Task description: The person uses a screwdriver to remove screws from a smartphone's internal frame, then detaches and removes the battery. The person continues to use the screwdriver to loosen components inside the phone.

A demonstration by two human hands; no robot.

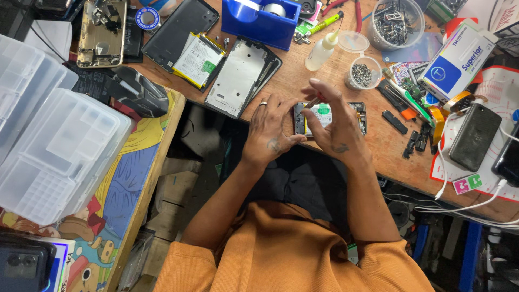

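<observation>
Both hands meet over an opened phone lying flat near the wooden table's front edge. Left hand steadies its left end, fingers curled against it; right hand arches above, apparently pinching a thin tool. Just behind stand a small cup of screws and a squeeze bottle; a bare phone frame lies left.

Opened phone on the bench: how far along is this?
Done: the opened black smartphone lies back-off, insides exposed; a separate black back cover lies aside. In hand: the left hand steadies its end, and the right hand works a thin tool inside. Left: it is not yet closed.
</observation>
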